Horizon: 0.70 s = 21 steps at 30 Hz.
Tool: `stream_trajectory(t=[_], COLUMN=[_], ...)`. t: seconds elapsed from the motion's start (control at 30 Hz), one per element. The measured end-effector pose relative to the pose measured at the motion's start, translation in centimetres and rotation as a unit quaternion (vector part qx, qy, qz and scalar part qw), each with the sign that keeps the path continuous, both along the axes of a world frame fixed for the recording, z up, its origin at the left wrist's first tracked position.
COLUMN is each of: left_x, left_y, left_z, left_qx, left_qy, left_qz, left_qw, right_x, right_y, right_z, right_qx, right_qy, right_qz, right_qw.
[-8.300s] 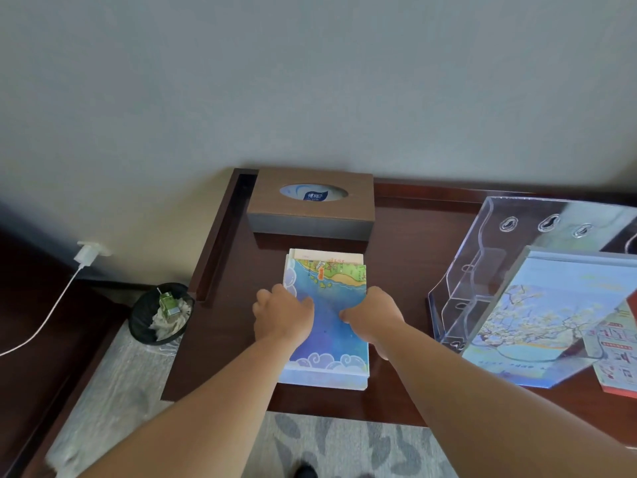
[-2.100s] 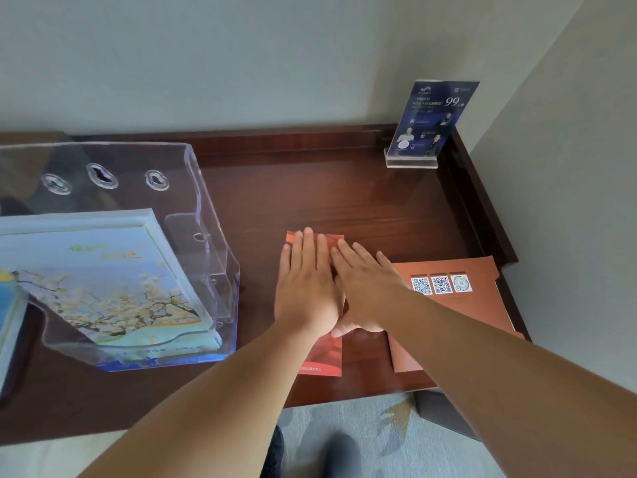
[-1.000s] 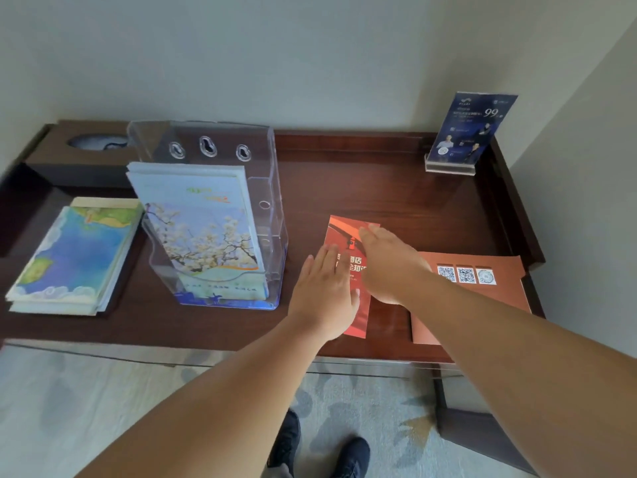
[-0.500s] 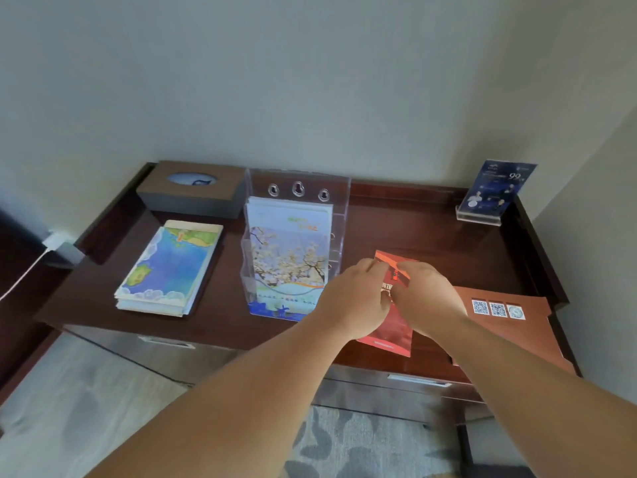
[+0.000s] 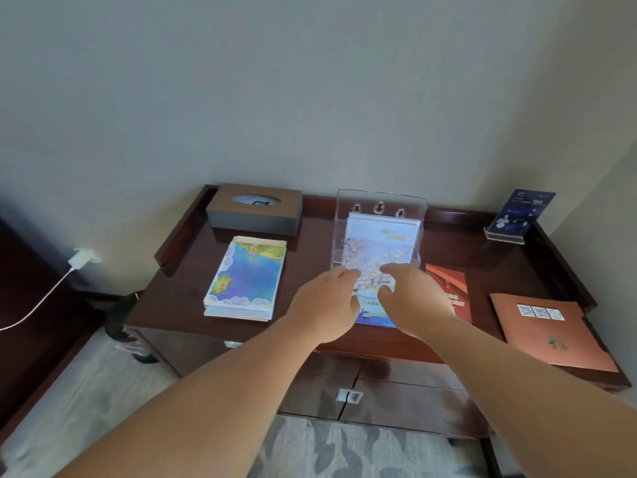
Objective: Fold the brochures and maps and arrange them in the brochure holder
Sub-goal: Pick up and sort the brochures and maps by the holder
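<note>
A clear acrylic brochure holder (image 5: 379, 201) stands at the middle of the dark wooden table, with a pale blossom-print brochure (image 5: 381, 241) upright in it. My left hand (image 5: 325, 303) and my right hand (image 5: 412, 298) hover side by side at the holder's front, fingers apart and nothing in them; they hide its lower part. A folded red brochure (image 5: 448, 288) lies flat just right of the holder. A stack of folded blue maps (image 5: 246, 281) lies to its left. An orange folder (image 5: 548, 334) with QR codes lies at the right front.
A brown tissue box (image 5: 255, 208) sits at the back left and a blue sign in a clear stand (image 5: 517, 217) at the back right corner. The table (image 5: 310, 236) has a raised rim. A charger and white cable (image 5: 81, 258) hang on the wall at the left.
Half a second ago both hands held the red brochure. It now lies flat on the table, and both hands have moved left to the holder's front. The view has pulled back.
</note>
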<state>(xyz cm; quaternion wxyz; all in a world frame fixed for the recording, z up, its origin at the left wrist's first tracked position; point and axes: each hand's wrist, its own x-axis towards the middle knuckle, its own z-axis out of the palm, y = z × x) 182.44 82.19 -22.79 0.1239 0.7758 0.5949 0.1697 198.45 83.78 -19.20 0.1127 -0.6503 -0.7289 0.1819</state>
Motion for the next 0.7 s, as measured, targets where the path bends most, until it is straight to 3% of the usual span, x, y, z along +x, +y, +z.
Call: stream_trajectory(t=[0.2, 0.43, 0.7], left_x=[-7.8, -14.3, -19.1], left_y=[-0.9, -1.0, 2.4], left_z=[-1.8, -4.0, -6.7], left_qx=[-0.038, -0.103, -0.163], left_qy=[0.009, 0.034, 0.018], left_qz=[0.116, 0.255, 0.337], left_qw=[0.993, 0.961, 0.927], right_x=[-6.6, -12.0, -17.5], right_y=[0.3, 2.9, 5.0], right_z=[-0.8, -3.3, -8.1], right_qx=[-0.025, -0.052, -0.180], right_qy=[0.023, 0.039, 0.057], right_qz=[0.066, 0.134, 0.107], right_qw=[0.997, 0.989, 0.976])
